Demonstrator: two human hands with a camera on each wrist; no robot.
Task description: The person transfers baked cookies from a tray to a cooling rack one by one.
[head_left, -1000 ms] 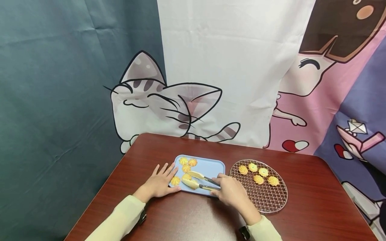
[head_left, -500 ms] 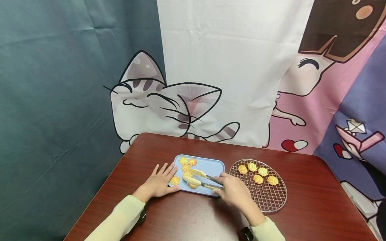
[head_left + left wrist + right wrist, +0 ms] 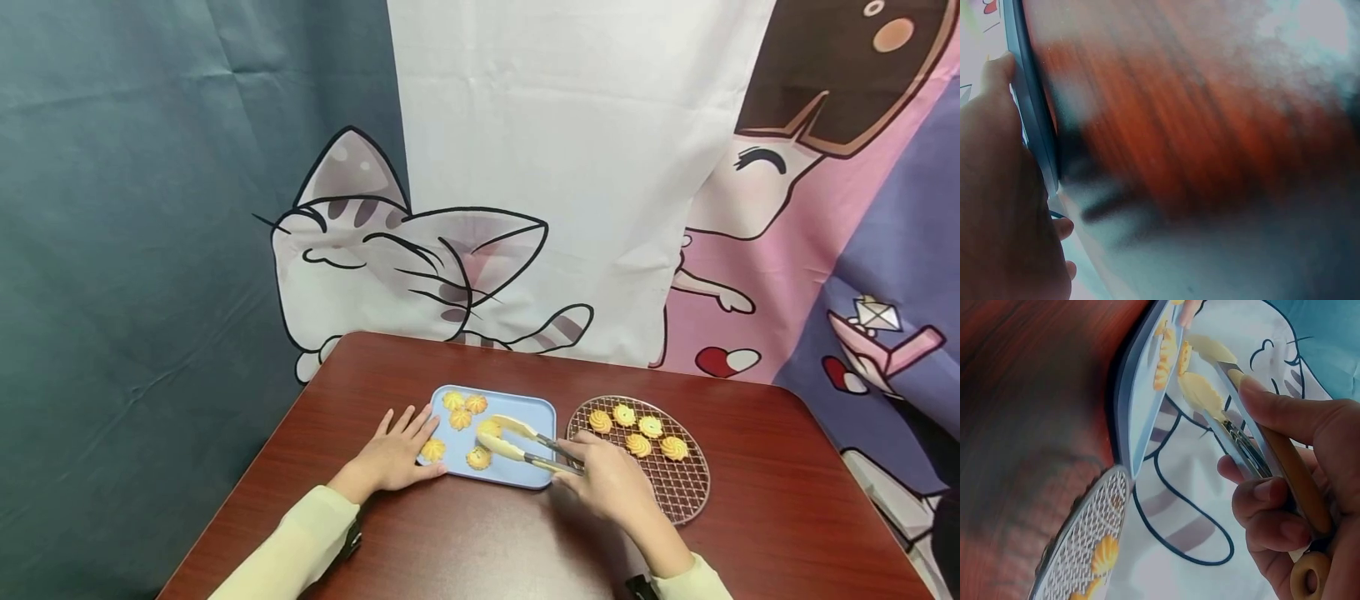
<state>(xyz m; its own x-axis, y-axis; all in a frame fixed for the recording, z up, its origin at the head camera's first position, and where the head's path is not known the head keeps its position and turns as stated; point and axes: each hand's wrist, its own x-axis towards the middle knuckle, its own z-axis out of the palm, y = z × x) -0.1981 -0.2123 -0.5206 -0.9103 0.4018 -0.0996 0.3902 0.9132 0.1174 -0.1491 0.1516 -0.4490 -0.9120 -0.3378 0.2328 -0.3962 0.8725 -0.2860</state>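
My right hand [image 3: 617, 483] grips a pair of tongs [image 3: 528, 457] with cream tips and dark-and-metal arms. Between the tips is a yellow swirled cookie [image 3: 490, 428], seen edge-on in the right wrist view as a thin cookie [image 3: 1184, 357] over the tray. My left hand [image 3: 390, 454] lies with fingers spread and straight on the left edge of the light blue tray [image 3: 525, 407]. Several other piped cookies [image 3: 460, 417] lie on the tray's left half. One cookie [image 3: 478, 457] is near the front rim, and another cookie [image 3: 432, 450] is beside my left fingers.
A round wire cooling rack [image 3: 671, 492] stands right of the tray, with several swirled cookies [image 3: 639, 445] on its far part. Both rest on a reddish-brown wooden table [image 3: 450, 542]. Behind the table hangs a printed cartoon cloth [image 3: 487, 275].
My right hand and the tongs have moved right, carrying a cookie away from the group on the left. The cookie near the front rim is now uncovered. My left hand stays on the tray.
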